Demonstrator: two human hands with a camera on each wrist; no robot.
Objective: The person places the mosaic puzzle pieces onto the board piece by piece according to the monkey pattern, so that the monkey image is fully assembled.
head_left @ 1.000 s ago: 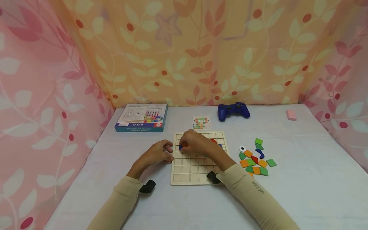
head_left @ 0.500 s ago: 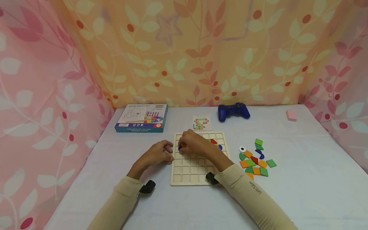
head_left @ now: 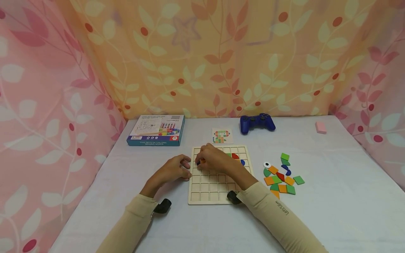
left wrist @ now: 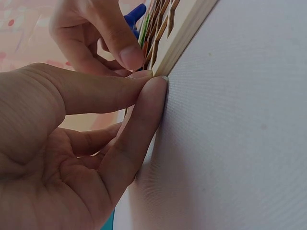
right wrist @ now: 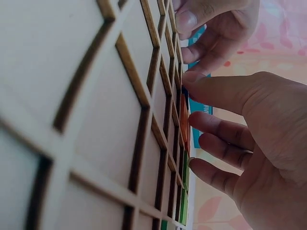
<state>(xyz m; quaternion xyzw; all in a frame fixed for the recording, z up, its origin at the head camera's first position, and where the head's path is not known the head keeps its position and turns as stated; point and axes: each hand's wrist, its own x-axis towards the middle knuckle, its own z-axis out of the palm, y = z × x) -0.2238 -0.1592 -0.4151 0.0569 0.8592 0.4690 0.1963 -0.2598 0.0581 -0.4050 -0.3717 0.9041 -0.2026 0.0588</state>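
Note:
A wooden grid board point(head_left: 204, 188) lies in front of me with several coloured tiles in its upper rows. My right hand point(head_left: 212, 158) reaches over its upper left, pinching a small blue tile point(head_left: 198, 162) between thumb and forefinger. In the right wrist view, the other fingertips hover close to an orange tile point(right wrist: 184, 117) and green tiles point(right wrist: 184, 167) in the grid. My left hand point(head_left: 174, 168) holds the board's left edge; the left wrist view shows thumb and finger meeting at that wooden edge point(left wrist: 184, 36). The right hand hides part of the tile rows.
Loose coloured tiles point(head_left: 282, 188) lie scattered right of the board. Behind it sits a pattern card point(head_left: 222, 136). A blue game controller point(head_left: 257, 123) and a pink block point(head_left: 320, 127) stand farther back, with a flat box point(head_left: 156, 130) at back left. Floral cloth point(head_left: 205, 70) surrounds the table.
My right hand has shifted slightly left, uncovering more of the red and green tiles at the board's upper right. The left hand stays at the board's edge.

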